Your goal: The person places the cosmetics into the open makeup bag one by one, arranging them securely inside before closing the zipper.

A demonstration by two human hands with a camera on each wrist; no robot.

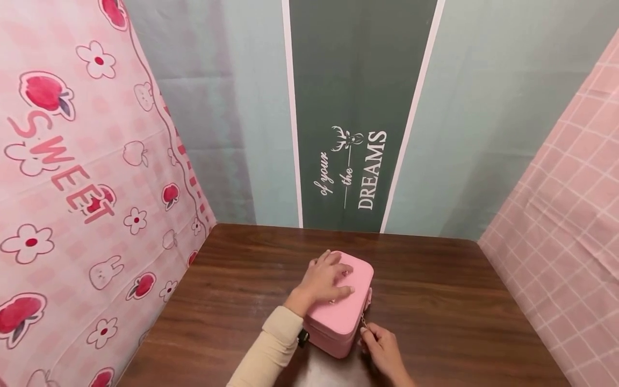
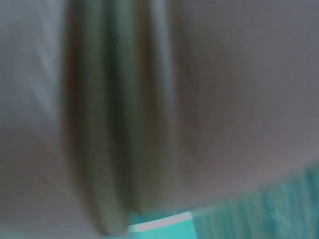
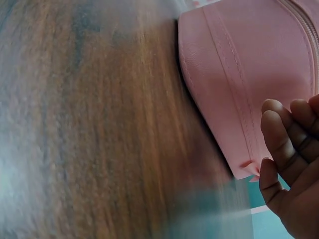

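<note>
A pink zip-up case [image 1: 338,317] stands on the table, its lid closed down. My left hand [image 1: 325,280] rests on top of the lid with its fingers spread. At the case's right side, my right hand [image 1: 383,352] pinches the gold zipper pull [image 1: 364,321] between thumb and finger. The right wrist view shows the case's stitched side [image 3: 219,74], the zipper [image 3: 303,22] along its edge and my right hand's bent fingers [image 3: 279,137]; the pinch itself is out of that frame. The left wrist view is blurred, mostly skin and bands.
The case sits near the front of the brown wood-grain table [image 1: 450,301]. A green-grey curtain [image 1: 358,80] with white lettering hangs behind. Patterned pink cloth [image 1: 63,161] borders the left side, and checked pink cloth [image 1: 570,188] the right.
</note>
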